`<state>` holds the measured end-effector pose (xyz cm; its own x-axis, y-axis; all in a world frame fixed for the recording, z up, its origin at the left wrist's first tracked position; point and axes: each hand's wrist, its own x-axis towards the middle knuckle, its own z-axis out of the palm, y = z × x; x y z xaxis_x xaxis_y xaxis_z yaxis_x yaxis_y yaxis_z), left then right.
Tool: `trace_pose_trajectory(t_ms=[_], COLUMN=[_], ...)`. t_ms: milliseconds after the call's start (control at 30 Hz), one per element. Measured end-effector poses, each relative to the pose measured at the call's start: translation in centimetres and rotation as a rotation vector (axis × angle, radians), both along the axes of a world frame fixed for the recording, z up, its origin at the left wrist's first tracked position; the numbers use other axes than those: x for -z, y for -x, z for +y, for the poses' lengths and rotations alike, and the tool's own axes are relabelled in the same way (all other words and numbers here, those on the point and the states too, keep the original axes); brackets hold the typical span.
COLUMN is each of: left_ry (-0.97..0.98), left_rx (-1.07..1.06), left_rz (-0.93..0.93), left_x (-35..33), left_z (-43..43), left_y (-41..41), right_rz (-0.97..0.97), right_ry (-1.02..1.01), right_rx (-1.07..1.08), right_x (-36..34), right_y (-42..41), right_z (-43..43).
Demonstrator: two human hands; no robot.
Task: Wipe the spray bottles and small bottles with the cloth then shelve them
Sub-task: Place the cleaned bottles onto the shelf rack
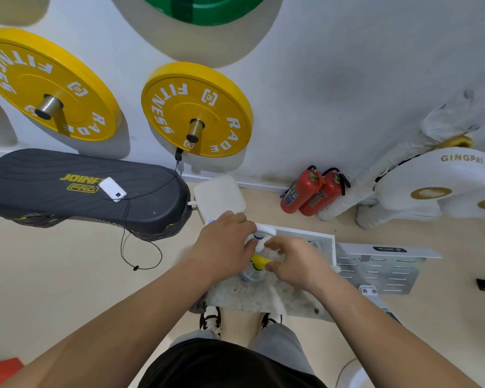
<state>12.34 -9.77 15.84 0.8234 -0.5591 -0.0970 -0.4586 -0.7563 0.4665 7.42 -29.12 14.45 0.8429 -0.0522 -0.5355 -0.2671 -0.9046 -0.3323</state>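
Observation:
My left hand (226,242) grips a white spray bottle (259,232) by its top, over a speckled grey shelf top (249,296). My right hand (297,260) holds a white cloth (276,254) bunched against that bottle. Just below the hands shows a yellow spray head (259,260) on a clear bottle (251,274), partly hidden by both hands. How much of the cloth lies under my right palm I cannot see.
A white metal shelf frame (331,242) and a slotted metal panel (381,271) lie to the right. A white box (219,196) sits behind the hands, a black step platform (67,191) with a phone to the left, two red fire extinguishers (311,193) by the wall.

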Motion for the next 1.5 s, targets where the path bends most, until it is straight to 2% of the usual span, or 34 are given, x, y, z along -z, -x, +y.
trace_pose_trajectory(t_ms=[133, 267, 367, 633, 800, 933, 1233, 1367, 1500], left_ry=[0.099, 0.062, -0.014, -0.297, -0.312, -0.311, -0.294, -0.285, -0.392], left_rx=[0.026, 0.066, 0.086, 0.054, -0.055, -0.091, -0.165, -0.153, -0.096], left_rz=[0.113, 0.243, 0.263, 0.417, 0.453, 0.455, 0.418, 0.437, 0.408], left_x=[-0.3, 0.3, 0.9, 6.7, 8.5, 9.4, 5.5, 3.5, 3.0], left_z=[-4.6, -8.7, -12.0, -19.2, -20.1, -20.1, -18.8, -18.0, -18.1], left_y=[0.6, 0.6, 0.1, 0.3, 0.5, 0.0, -4.1, -5.3, -5.4], right_rz=[0.005, -0.116, -0.103, 0.017, 0.023, 0.075, 0.154, 0.124, 0.054], right_ry=[-0.009, -0.042, -0.075, -0.192, -0.246, -0.204, -0.218, -0.209, -0.234], right_rx=[0.112, 0.421, 0.539, 0.367, 0.273, 0.205, 0.130, 0.186, 0.284], right_x=[-0.2, 0.0, 0.8, 4.8, 6.4, 7.4, 9.4, 9.8, 9.8], right_y=[1.1, 3.2, 4.7, 5.0, 3.8, 3.8, 4.7, 4.9, 4.8], right_z=[-3.5, -8.6, -12.5, -16.2, -16.9, -17.6, -18.4, -18.8, -19.2])
